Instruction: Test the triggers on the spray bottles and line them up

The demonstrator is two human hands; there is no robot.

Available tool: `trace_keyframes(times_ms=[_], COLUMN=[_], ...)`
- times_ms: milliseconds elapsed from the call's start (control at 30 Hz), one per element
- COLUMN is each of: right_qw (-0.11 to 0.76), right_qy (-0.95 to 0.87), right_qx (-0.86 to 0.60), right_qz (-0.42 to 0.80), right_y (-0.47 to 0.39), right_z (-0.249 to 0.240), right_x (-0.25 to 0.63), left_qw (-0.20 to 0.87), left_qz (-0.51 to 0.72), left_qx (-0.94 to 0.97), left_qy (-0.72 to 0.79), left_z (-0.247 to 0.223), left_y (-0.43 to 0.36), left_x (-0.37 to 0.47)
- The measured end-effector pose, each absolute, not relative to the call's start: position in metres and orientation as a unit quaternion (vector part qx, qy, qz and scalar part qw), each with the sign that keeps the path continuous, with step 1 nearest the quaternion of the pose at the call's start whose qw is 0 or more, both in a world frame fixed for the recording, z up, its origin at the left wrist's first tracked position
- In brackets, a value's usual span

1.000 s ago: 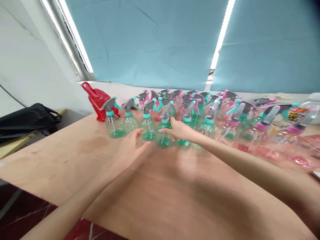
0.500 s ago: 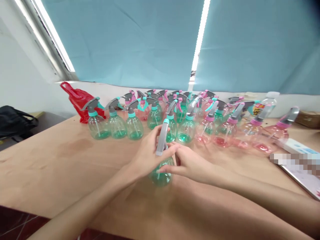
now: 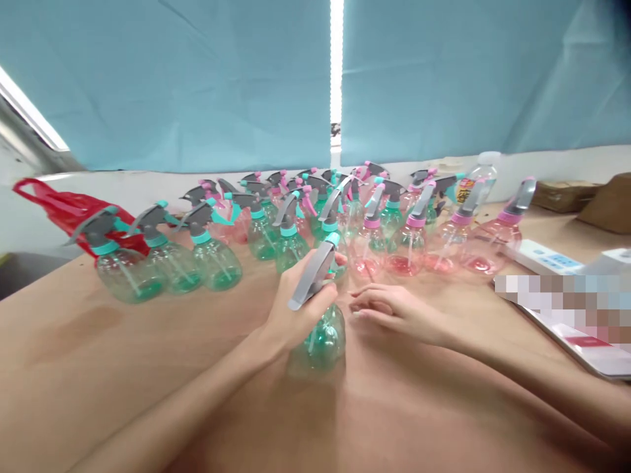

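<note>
My left hand [image 3: 282, 320] is wrapped round the neck of a green spray bottle [image 3: 326, 341], just under its grey trigger head with a teal nozzle. The bottle stands before me, leaning slightly, with a little green tint at its base and a white dip tube inside. To its right, my right hand [image 3: 404, 314] rests low over the table, apart from the bottle. Its fingers are loosely bent, the thumb is separate, and nothing shows in them. Right behind the held bottle stand green spray bottles [image 3: 290, 249] and a pink-collared spray bottle [image 3: 367, 253].
Several more green bottles [image 3: 217, 266] stand at the left beside a red plastic bag [image 3: 73, 203]. Pink bottles [image 3: 493, 240] line the right, near a clear labelled bottle [image 3: 480, 177]. A white box [image 3: 545, 256], a flat tablet-like item [image 3: 586, 341] and brown boxes [image 3: 562, 196] lie farther right.
My right hand has come off the spray bottle and moved right. My left hand keeps hold, and the trigger head now tilts more. The view has swung to the right.
</note>
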State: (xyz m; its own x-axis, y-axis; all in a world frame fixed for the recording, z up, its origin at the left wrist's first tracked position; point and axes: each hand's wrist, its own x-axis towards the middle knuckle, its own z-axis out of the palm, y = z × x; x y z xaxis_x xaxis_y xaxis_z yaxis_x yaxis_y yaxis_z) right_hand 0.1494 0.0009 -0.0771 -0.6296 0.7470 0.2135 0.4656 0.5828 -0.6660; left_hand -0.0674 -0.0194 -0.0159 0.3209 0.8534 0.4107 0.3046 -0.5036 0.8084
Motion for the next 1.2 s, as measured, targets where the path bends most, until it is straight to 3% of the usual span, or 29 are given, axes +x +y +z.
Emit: trace_keyframes(times_ms=[100, 267, 600, 1200], right_qw=[0.282, 0.315, 0.263, 0.244], right_qy=[-0.852, -0.833, -0.885, -0.903], right_qx=[-0.367, -0.364, -0.324, -0.314], right_qz=[0.245, 0.272, 0.208, 0.165], right_y=[0.007, 0.012, 0.017, 0.023], right_z=[-0.094, -0.104, -0.109, -0.121], right_x=[0.156, 0.146, 0.133, 0.133], left_qw=[0.319, 0.328, 0.382, 0.294], left_qz=[0.426, 0.408, 0.375, 0.383], left_qx=[0.751, 0.761, 0.759, 0.792], left_qy=[0.392, 0.383, 0.37, 0.374], left_z=[-0.012, -0.01, -0.007, 0.001], left_y=[-0.013, 0.0, 0.004, -0.003], left_x=[-0.059, -0.049, -0.056, -0.052])
